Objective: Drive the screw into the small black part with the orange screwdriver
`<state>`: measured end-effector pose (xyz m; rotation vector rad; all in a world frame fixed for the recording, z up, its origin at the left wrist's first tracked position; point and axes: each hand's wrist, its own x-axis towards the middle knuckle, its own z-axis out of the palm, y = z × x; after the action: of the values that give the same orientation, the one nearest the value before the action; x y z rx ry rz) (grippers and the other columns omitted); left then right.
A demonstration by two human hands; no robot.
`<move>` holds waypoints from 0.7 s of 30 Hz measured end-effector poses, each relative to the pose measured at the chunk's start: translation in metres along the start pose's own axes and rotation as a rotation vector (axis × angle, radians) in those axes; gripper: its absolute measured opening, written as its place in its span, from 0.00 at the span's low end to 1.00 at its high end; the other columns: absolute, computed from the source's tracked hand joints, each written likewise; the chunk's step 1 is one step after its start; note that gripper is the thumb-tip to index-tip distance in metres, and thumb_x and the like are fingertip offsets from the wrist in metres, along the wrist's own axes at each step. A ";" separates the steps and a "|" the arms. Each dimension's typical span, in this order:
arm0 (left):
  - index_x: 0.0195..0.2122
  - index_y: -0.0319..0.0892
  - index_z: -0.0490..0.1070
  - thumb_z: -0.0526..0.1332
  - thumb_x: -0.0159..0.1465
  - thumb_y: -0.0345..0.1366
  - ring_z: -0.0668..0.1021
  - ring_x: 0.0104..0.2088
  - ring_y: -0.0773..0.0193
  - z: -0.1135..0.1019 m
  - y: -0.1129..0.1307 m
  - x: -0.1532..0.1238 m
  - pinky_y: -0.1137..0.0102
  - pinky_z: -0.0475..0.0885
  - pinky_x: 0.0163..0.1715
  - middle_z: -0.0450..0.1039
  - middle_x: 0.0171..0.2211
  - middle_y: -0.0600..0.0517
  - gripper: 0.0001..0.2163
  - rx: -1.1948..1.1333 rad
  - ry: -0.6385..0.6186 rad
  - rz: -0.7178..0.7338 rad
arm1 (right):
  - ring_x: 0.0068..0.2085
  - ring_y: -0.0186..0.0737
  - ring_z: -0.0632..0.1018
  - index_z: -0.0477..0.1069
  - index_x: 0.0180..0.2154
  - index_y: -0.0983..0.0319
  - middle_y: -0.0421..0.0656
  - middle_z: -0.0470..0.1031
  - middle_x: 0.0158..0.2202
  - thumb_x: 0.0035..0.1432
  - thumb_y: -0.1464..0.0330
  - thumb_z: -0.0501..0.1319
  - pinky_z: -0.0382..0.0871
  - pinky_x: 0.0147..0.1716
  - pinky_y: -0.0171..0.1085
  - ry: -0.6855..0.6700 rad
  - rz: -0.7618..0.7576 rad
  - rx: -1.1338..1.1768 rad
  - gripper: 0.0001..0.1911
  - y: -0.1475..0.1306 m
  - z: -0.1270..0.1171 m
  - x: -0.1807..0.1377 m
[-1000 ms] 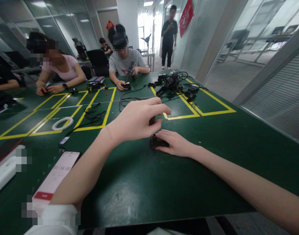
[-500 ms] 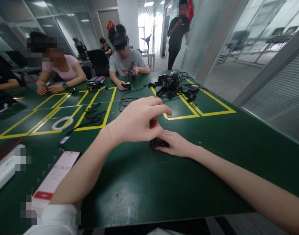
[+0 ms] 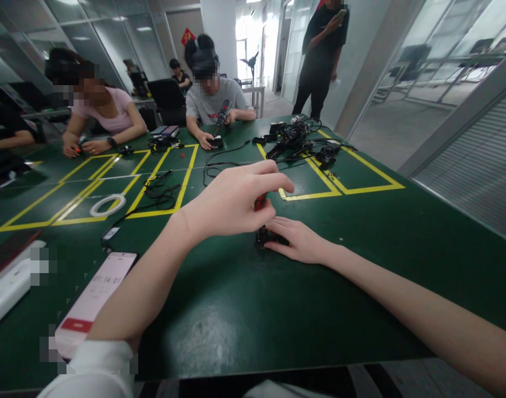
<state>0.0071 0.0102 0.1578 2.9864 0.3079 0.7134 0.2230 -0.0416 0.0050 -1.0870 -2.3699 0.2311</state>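
My left hand (image 3: 231,199) is closed around the red-and-black handle of a screwdriver (image 3: 260,204). It stands upright, mostly hidden by my fingers, and my index finger reaches out past it. Below lies a small black plastic part (image 3: 261,239) on the green table (image 3: 244,315). My right hand (image 3: 300,240) rests low on the table with its fingers over this part, gripping it from the right. The screwdriver's lower end meets the part, though the exact contact is hidden.
A phone (image 3: 99,298) and a white power strip (image 3: 10,293) lie at left, with a white ring (image 3: 107,205) beyond. Black cables (image 3: 294,138) are heaped at the far right. Across the table, one person (image 3: 219,99) holds a power screwdriver (image 3: 222,115); another stands behind.
My hands keep nearly the same pose on the screwdriver and black part. The view has shifted slightly, and the standing person in the background has come nearer.
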 end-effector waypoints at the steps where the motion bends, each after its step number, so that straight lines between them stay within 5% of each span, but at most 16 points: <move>1: 0.50 0.41 0.78 0.55 0.66 0.26 0.79 0.38 0.64 0.000 0.000 0.000 0.71 0.70 0.35 0.78 0.44 0.47 0.16 0.005 -0.001 -0.010 | 0.48 0.54 0.83 0.73 0.54 0.61 0.52 0.83 0.46 0.72 0.61 0.61 0.80 0.48 0.53 0.005 -0.005 -0.002 0.15 0.000 0.000 0.000; 13: 0.51 0.38 0.77 0.56 0.63 0.23 0.80 0.42 0.64 -0.014 0.009 0.011 0.69 0.73 0.44 0.80 0.47 0.49 0.18 -0.062 -0.123 0.004 | 0.45 0.55 0.83 0.72 0.49 0.59 0.51 0.82 0.43 0.71 0.62 0.59 0.81 0.45 0.50 0.050 -0.010 0.003 0.11 -0.005 -0.001 -0.005; 21: 0.49 0.41 0.76 0.59 0.60 0.26 0.78 0.39 0.63 -0.015 0.003 0.004 0.70 0.72 0.38 0.79 0.42 0.49 0.16 -0.099 -0.086 -0.088 | 0.46 0.54 0.82 0.72 0.52 0.61 0.53 0.82 0.45 0.72 0.61 0.59 0.80 0.46 0.50 0.023 -0.025 -0.031 0.13 -0.004 -0.003 -0.001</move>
<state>0.0039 0.0082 0.1734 2.8795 0.3845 0.5727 0.2229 -0.0452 0.0087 -1.0675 -2.3725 0.1719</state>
